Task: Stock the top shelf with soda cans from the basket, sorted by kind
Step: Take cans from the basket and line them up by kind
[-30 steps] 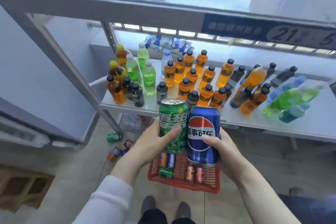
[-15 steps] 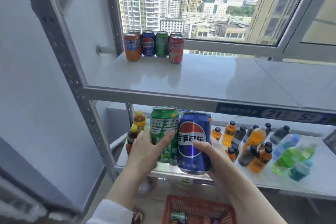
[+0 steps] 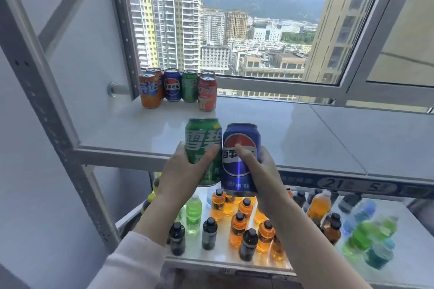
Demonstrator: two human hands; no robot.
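My left hand (image 3: pixel 180 171) grips a green soda can (image 3: pixel 203 141) and my right hand (image 3: pixel 258 169) grips a blue cola can (image 3: pixel 240 155). Both cans are upright, side by side and touching, held in the air at the front edge of the top shelf (image 3: pixel 305 138). At the shelf's back left stand orange cans (image 3: pixel 150 90), a blue can (image 3: pixel 172 84), a green can (image 3: pixel 189 85) and red cans (image 3: pixel 207 92), in short rows by kind. The basket is out of view.
Below, the lower shelf (image 3: pixel 399 272) holds several orange, green, blue and dark bottles (image 3: pixel 239 227). A grey upright post (image 3: pixel 47 105) stands at the left. A window frame (image 3: pixel 281 87) runs behind the top shelf, whose right side is bare.
Both hands have risen with the two cans from above the basket to the top shelf's front edge. My view has tilted up, and the basket has left the frame.
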